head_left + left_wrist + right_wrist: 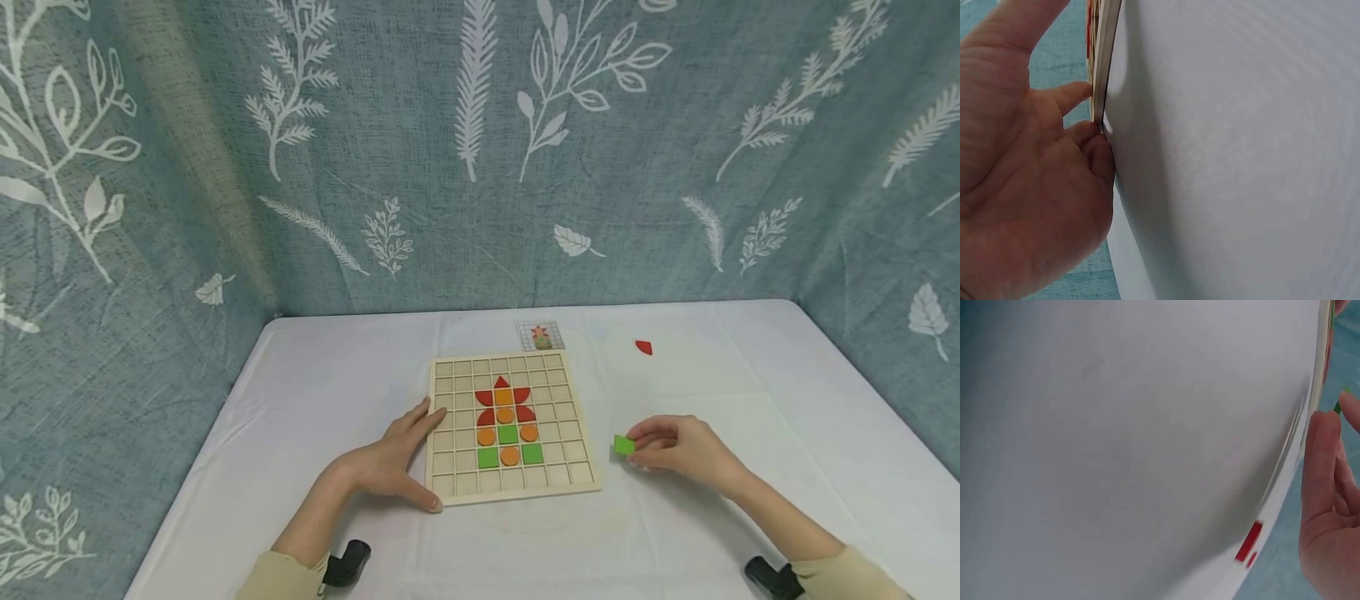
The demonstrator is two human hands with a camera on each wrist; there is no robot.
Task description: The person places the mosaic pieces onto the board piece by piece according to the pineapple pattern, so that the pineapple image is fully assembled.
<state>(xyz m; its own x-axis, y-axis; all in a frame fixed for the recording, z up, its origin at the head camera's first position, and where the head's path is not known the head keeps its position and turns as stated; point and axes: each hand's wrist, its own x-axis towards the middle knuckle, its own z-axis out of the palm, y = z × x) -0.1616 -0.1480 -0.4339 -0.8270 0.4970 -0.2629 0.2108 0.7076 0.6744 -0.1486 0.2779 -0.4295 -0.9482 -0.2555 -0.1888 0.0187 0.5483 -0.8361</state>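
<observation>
A wooden grid board (459, 485) lies in the middle of the table. On it, red, orange and green pieces form a flower-like pattern, with a red triangle (502, 383) at the top and green squares near the bottom. My left hand (390, 458) rests spread along the board's left side, thumb at the near corner and a fingertip over the rim. In the left wrist view, its fingers touch the board's edge (1106, 56). Right of the board, my right hand (686, 450) pinches a green square tile (623, 446) between thumb and fingers, over the table.
Behind the board lies a small pattern card (551, 330) showing a flower on a grid. A red quarter-circle piece (643, 347) sits farther right on the white tablecloth (720, 367). Patterned blue-green curtains (420, 108) stand behind and at both sides of the table.
</observation>
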